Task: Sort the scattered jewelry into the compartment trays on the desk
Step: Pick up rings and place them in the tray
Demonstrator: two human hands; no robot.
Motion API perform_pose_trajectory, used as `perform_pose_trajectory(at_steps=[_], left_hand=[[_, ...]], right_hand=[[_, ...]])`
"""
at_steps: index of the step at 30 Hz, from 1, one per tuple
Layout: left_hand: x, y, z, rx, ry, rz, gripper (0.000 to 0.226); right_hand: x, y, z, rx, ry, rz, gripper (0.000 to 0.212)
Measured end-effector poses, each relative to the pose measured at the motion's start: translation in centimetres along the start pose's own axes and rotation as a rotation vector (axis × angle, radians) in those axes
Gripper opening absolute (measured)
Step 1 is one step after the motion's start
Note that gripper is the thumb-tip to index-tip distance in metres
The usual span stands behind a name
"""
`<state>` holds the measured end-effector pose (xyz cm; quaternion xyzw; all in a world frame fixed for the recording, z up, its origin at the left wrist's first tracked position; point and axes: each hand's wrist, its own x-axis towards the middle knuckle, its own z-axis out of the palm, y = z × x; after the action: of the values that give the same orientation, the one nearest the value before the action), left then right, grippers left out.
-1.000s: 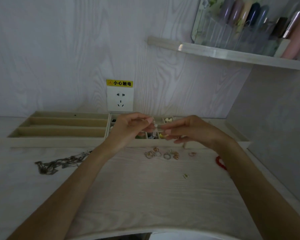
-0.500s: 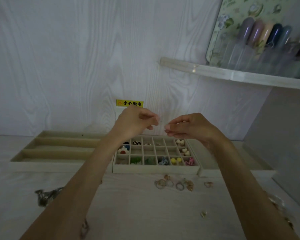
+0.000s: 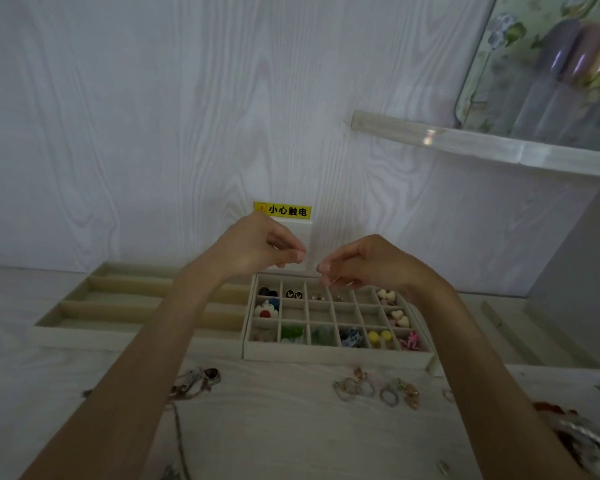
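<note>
On your left, the long-slot tray (image 3: 136, 306) sits empty on the surface (image 3: 291, 427), and the chains (image 3: 194, 384) lie loose in front of it. Your left hand (image 3: 253, 247) has risen from tray level a second ago to well above the grid tray (image 3: 336, 358); its fingers (image 3: 297, 253) pinch one end of a tiny clear piece (image 3: 310, 268), too small to identify. Your right hand (image 3: 368, 265) has lifted with it and pinches the other end. That suggests you are fitting or inspecting it, not yet dropping it in a compartment. Further right, the rings (image 3: 378, 389) wait unsorted below the grid tray.
</note>
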<state>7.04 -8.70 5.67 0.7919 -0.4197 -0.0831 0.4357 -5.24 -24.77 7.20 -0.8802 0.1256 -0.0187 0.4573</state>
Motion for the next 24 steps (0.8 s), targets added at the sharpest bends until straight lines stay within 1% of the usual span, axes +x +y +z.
perform_pose_trajectory(at_steps=[3,5,9,12,14,17,19,21,24], left_hand=[[0.0,0.0,0.1,-0.012,0.031,0.014,0.010],[0.0,0.4,0.5,-0.009,0.057,0.039,0.006],[-0.1,1.5,2.9,0.089,0.110,0.064,0.002],[0.0,2.3,5.0,0.188,0.099,0.058,0.005],[0.4,2.9,6.0,0.212,0.084,0.053,0.007],[1.6,3.7,6.9,0.246,0.066,0.033,0.009],[2.5,4.2,7.7,0.315,0.045,0.011,0.010],[3.1,4.4,8.5,0.410,0.060,-0.012,0.012],[3.7,4.1,9.5,0.535,0.147,-0.020,0.014]], right_hand=[[0.1,-0.1,-0.2,-0.058,0.050,-0.041,0.012],[0.1,0.1,-0.6,-0.108,0.102,-0.068,0.010],[-0.4,1.2,-2.3,-0.202,0.185,-0.036,0.010],[-0.8,2.0,-3.6,-0.262,0.149,0.046,0.011],[-0.9,2.8,-4.1,-0.248,0.119,0.093,0.009],[-0.7,3.8,-4.7,-0.194,0.145,0.137,0.010],[-0.5,4.4,-5.0,-0.161,0.163,0.161,0.011],[-0.3,4.9,-4.9,-0.158,0.178,0.155,0.012],[0.2,5.8,-4.5,-0.220,0.204,0.098,0.015]])
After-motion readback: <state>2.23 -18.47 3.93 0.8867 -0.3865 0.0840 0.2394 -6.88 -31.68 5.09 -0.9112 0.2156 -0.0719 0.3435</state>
